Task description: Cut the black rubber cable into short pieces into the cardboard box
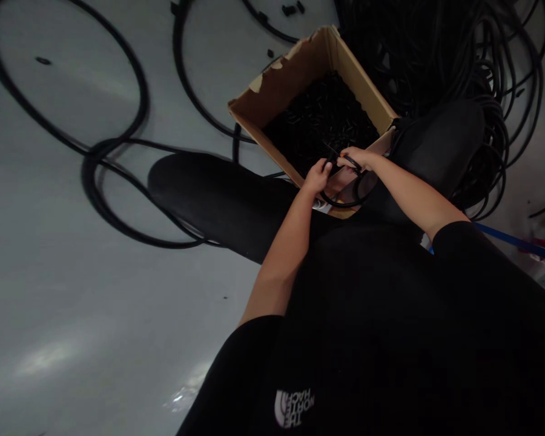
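Observation:
My left hand [317, 176] and my right hand [360, 159] meet over the near edge of a torn cardboard box [295, 66] that sits between my legs. Both hands are closed on a thin black hose [345, 203] that loops down below them. The box is full of small black fittings [320, 121]. What the fingertips pinch at the hose end is too small to make out.
Long black hoses [138, 109] lie in wide loops across the grey floor at left. A dense pile of coiled hose [463, 54] fills the upper right. A few loose black fittings [293, 8] lie beyond the box. A blue strap [518, 241] runs at right.

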`<state>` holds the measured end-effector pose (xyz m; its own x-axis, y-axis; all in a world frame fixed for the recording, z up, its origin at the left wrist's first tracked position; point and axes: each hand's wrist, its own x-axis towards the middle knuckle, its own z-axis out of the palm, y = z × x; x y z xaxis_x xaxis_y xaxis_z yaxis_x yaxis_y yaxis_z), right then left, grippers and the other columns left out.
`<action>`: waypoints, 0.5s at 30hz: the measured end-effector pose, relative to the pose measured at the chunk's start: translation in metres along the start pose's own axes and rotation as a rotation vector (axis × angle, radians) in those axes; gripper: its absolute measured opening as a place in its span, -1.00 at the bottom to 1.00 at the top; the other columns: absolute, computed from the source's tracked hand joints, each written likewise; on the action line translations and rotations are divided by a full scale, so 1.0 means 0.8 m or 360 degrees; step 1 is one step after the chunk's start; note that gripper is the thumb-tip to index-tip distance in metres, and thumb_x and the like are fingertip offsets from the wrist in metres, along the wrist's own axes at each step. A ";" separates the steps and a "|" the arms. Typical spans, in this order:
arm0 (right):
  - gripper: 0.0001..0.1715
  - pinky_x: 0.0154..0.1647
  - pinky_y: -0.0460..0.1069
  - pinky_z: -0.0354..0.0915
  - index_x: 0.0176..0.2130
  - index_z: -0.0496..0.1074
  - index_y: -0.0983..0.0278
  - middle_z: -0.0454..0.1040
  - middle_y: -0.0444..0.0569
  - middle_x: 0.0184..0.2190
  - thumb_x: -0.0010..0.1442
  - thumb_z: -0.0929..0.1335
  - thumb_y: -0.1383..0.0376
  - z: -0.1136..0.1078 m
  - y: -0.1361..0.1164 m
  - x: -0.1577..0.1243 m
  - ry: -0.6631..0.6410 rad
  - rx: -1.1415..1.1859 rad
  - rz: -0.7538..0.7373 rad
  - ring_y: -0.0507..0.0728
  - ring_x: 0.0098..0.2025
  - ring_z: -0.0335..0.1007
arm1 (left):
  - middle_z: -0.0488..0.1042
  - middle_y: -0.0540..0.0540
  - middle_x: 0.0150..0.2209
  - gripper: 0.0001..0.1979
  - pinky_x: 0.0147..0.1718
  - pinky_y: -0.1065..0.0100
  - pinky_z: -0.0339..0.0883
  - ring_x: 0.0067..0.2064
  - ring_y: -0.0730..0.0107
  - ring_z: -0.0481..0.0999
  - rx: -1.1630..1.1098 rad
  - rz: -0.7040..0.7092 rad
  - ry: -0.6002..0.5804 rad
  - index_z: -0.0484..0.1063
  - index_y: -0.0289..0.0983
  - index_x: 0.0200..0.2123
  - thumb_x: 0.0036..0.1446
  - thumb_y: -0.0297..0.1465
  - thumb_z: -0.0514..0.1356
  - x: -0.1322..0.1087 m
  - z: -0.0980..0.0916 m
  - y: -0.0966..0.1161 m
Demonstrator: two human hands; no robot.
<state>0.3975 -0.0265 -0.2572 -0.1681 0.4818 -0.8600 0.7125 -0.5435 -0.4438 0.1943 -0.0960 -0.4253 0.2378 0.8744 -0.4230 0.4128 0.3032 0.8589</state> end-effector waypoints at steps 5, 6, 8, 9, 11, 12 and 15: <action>-0.79 -0.37 -0.09 0.25 -0.17 0.55 0.24 0.41 -0.20 -0.44 0.57 0.52 0.44 -0.005 -0.002 0.001 -0.0039 -0.0137 0.0077 0.04 -0.43 0.38 | 0.82 -0.43 0.22 -0.45 0.57 -0.16 0.58 0.34 -0.25 0.79 0.0044 -0.0062 -0.0037 0.71 -0.29 0.21 0.73 0.12 0.32 -0.005 -0.005 0.015; -0.83 -0.37 -0.09 0.26 -0.15 0.57 0.24 0.41 -0.21 -0.44 0.56 0.52 0.43 -0.005 0.000 0.004 -0.0039 -0.0148 0.0095 0.04 -0.44 0.38 | 0.83 -0.41 0.21 -0.49 0.56 -0.17 0.58 0.33 -0.24 0.80 0.0053 -0.0069 -0.0041 0.70 -0.28 0.20 0.73 0.07 0.33 -0.006 -0.006 0.016; -0.89 -0.38 -0.10 0.27 -0.11 0.61 0.24 0.38 -0.23 -0.46 0.56 0.53 0.40 -0.004 0.004 0.010 -0.0034 -0.0130 0.0103 0.04 -0.46 0.36 | 0.83 -0.39 0.20 -0.55 0.56 -0.18 0.57 0.31 -0.24 0.80 0.0070 -0.0079 -0.0042 0.69 -0.27 0.21 0.74 0.01 0.33 -0.007 -0.008 0.018; -0.91 -0.39 -0.11 0.28 -0.10 0.62 0.24 0.36 -0.23 -0.48 0.56 0.53 0.39 -0.004 0.007 0.013 -0.0032 -0.0113 0.0090 0.04 -0.48 0.35 | 0.82 -0.40 0.21 -0.58 0.56 -0.18 0.57 0.31 -0.24 0.80 0.0078 -0.0081 -0.0039 0.69 -0.27 0.21 0.75 -0.01 0.32 -0.007 -0.009 0.018; -0.92 -0.42 -0.11 0.27 -0.10 0.62 0.24 0.32 -0.24 -0.51 0.55 0.53 0.37 -0.002 0.013 0.017 -0.0033 -0.0080 0.0045 0.05 -0.50 0.30 | 0.82 -0.41 0.22 -0.60 0.57 -0.18 0.56 0.32 -0.24 0.79 0.0091 -0.0093 -0.0027 0.68 -0.26 0.22 0.75 -0.04 0.31 -0.008 -0.010 0.018; -0.92 -0.44 -0.12 0.27 -0.10 0.63 0.23 0.30 -0.24 -0.53 0.55 0.53 0.36 0.000 0.015 0.018 -0.0033 -0.0071 0.0028 0.05 -0.51 0.28 | 0.82 -0.41 0.21 -0.61 0.57 -0.18 0.55 0.32 -0.24 0.79 0.0100 -0.0109 -0.0022 0.69 -0.26 0.22 0.76 -0.05 0.31 -0.008 -0.010 0.018; -0.90 -0.48 -0.13 0.28 -0.09 0.65 0.25 0.29 -0.23 -0.57 0.59 0.49 0.34 0.003 0.019 0.016 -0.0026 -0.0109 0.0014 0.07 -0.53 0.28 | 0.83 -0.36 0.13 -0.60 0.55 -0.20 0.56 0.32 -0.26 0.80 0.0135 -0.0192 -0.0002 0.71 -0.23 0.20 0.75 -0.02 0.31 -0.009 -0.008 0.018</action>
<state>0.4042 -0.0303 -0.2753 -0.1723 0.4655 -0.8681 0.7587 -0.4993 -0.4184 0.1926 -0.0959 -0.4082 0.1829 0.8330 -0.5223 0.5114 0.3731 0.7741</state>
